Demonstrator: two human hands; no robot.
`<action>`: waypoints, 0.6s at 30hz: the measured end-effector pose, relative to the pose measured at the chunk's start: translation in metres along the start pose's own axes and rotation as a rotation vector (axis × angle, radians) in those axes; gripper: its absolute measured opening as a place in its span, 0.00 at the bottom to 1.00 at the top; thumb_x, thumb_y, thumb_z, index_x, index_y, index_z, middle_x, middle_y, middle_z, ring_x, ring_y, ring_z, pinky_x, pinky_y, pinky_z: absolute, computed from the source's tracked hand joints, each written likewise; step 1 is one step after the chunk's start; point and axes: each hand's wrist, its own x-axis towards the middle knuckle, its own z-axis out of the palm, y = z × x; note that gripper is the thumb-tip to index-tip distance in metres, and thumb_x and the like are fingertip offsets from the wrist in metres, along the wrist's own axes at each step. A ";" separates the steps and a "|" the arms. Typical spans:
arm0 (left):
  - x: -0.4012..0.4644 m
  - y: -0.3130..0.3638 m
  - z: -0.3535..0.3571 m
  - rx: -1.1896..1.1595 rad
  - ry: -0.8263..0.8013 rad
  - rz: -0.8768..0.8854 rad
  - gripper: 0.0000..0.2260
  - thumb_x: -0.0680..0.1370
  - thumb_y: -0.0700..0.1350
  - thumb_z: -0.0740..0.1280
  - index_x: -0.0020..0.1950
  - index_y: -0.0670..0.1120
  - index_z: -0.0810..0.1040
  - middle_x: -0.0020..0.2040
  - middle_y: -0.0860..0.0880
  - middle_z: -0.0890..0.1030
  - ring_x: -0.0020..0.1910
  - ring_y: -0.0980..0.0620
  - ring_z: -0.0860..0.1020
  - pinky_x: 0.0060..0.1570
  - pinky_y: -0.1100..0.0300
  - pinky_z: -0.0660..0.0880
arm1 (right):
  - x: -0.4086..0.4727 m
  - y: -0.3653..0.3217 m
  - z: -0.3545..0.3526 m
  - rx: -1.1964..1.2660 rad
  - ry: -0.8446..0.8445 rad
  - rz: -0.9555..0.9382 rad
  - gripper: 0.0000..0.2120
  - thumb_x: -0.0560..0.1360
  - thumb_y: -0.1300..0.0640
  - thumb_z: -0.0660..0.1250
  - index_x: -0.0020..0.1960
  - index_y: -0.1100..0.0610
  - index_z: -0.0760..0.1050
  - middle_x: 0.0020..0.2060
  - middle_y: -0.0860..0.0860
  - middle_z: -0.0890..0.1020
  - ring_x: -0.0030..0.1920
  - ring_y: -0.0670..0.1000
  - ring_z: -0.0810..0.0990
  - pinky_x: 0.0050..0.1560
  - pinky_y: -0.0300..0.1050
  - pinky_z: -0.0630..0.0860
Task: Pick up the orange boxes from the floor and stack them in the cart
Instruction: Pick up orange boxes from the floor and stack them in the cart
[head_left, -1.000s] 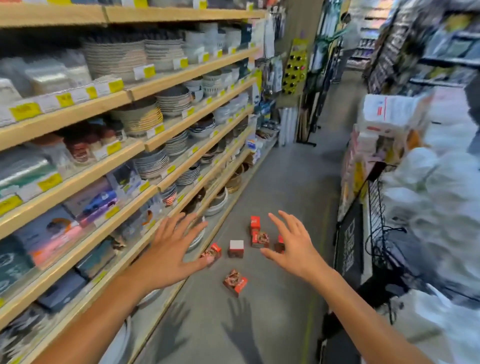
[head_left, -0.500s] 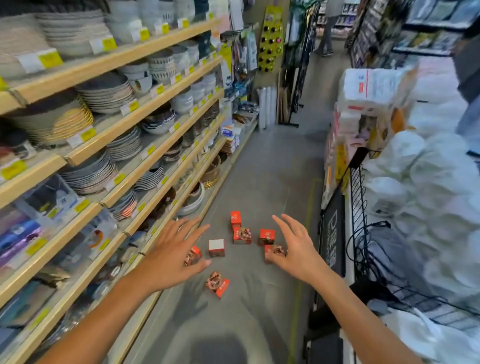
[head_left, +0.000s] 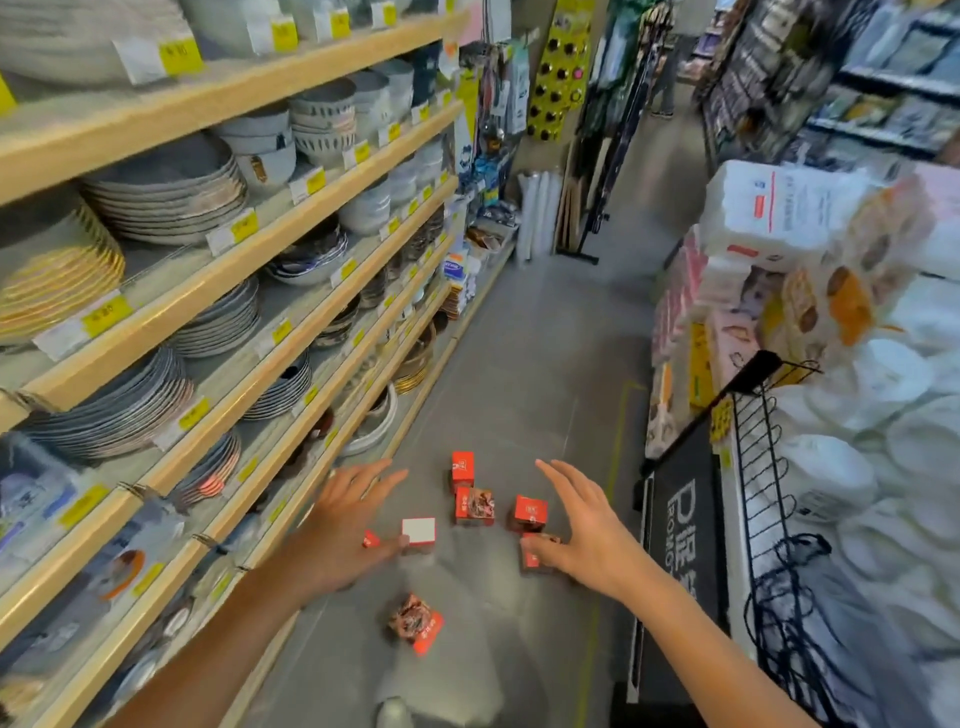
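Head view: left hand (head_left: 345, 525) and right hand (head_left: 582, 525) both spread wide and empty above six small orange boxes (head_left: 474, 506) scattered on the floor (head_left: 519, 364) left of the wire cart (head_left: 769, 467); judged light, rigid cardboard, best pinched across opposite flat faces.

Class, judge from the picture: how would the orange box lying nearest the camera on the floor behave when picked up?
The nearest orange box looks like small printed cardboard, so probably light and fairly stiff. Its flat faces suggest it would slide, not roll.
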 end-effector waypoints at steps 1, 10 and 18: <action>0.011 -0.010 -0.002 0.007 -0.008 -0.004 0.40 0.70 0.74 0.53 0.79 0.60 0.52 0.80 0.57 0.51 0.80 0.50 0.48 0.78 0.46 0.49 | 0.015 0.000 0.001 0.004 -0.004 -0.002 0.45 0.74 0.41 0.72 0.81 0.45 0.49 0.80 0.48 0.53 0.80 0.51 0.51 0.79 0.51 0.55; 0.086 -0.059 0.006 -0.061 0.004 -0.048 0.35 0.77 0.61 0.66 0.80 0.55 0.55 0.80 0.53 0.56 0.79 0.50 0.53 0.76 0.52 0.51 | 0.122 0.022 0.014 0.060 -0.084 -0.004 0.45 0.73 0.44 0.75 0.81 0.43 0.51 0.80 0.47 0.55 0.79 0.51 0.53 0.78 0.52 0.58; 0.163 -0.094 0.047 -0.097 0.049 -0.179 0.34 0.75 0.65 0.57 0.79 0.52 0.60 0.77 0.50 0.61 0.77 0.52 0.56 0.76 0.52 0.58 | 0.250 0.084 0.063 0.122 -0.283 -0.074 0.45 0.71 0.44 0.76 0.81 0.47 0.55 0.78 0.48 0.59 0.77 0.51 0.59 0.76 0.51 0.64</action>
